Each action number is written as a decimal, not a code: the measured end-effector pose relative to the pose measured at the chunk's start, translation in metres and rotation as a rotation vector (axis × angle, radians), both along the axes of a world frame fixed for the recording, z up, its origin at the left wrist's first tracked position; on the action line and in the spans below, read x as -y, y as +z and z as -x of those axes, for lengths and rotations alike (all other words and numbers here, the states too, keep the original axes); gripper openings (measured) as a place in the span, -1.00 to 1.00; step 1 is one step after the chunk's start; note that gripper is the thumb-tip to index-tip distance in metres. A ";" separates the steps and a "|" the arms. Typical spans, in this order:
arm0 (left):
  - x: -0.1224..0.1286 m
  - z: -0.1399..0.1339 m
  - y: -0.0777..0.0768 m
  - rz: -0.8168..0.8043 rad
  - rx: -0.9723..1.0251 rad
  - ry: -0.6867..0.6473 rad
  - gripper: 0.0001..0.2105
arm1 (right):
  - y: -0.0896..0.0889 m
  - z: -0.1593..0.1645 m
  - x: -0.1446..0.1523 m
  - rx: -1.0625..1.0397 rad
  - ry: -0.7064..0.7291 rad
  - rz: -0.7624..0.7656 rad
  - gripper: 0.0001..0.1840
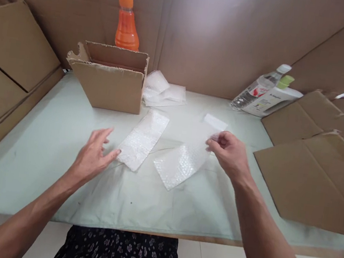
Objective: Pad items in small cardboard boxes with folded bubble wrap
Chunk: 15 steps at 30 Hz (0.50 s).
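Between thumb and fingers, my right hand (227,153) pinches the edge of a sheet of bubble wrap (183,164), which hangs down toward the middle of the table. A second bubble wrap piece (145,140) lies flat to the left of it. At that piece's lower left edge is my left hand (95,155), fingers apart and the thumb close to the plastic; whether it touches cannot be made out. More folded bubble wrap (167,94) rests at the back, beside an open cardboard box (111,85).
An orange bottle (127,26) stands behind the box. At the back right lean a clear plastic bottle (256,89) and a white pouch (273,101) with a green cap. Flattened cardboard boxes (317,178) lie at right; more cardboard (15,45) is at left. A pale green cloth (48,129) covers the table.
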<state>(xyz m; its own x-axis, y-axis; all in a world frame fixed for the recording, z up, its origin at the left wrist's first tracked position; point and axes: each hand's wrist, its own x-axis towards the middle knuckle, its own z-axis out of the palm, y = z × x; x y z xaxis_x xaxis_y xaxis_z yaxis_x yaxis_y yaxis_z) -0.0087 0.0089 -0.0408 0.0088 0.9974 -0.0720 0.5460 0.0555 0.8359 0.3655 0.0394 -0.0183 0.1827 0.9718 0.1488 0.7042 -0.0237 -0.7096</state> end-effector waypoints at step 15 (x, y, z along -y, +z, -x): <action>0.039 0.003 0.017 0.330 0.482 -0.231 -0.63 | 0.036 0.080 0.010 -0.530 0.379 -0.111 -0.79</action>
<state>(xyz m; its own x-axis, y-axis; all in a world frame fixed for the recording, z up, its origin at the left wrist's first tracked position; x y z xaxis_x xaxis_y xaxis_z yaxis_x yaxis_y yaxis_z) -0.0113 -0.0305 -0.0242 0.3297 0.8919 -0.3096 0.1406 0.2779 0.9503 0.2852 0.0293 0.0182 -0.0931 0.9673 0.2359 0.2040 0.2505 -0.9464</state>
